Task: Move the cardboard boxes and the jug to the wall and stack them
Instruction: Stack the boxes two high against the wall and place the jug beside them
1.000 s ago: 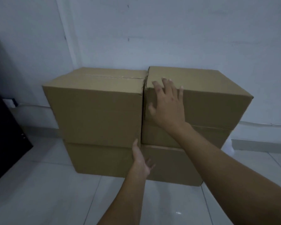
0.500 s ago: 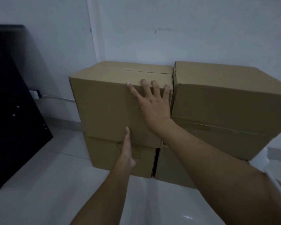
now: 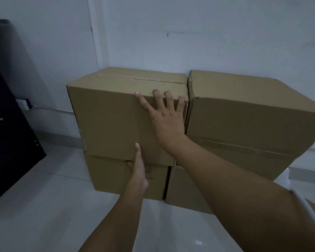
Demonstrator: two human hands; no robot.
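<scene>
Right hand (image 3: 166,118) has slid off the right-hand box onto the upper-left cardboard box (image 3: 124,117), fingers spread flat.
Left hand (image 3: 138,171) open at its bottom edge; stack sits against the wall (image 3: 207,42). Uneven shove could skew it off the lower box (image 3: 124,177).

Cut off at right edge: upper right box (image 3: 253,113). Partly hidden behind right forearm (image 3: 235,193): lower right box (image 3: 182,190). Black furniture (image 3: 9,135) cropped at left.
</scene>
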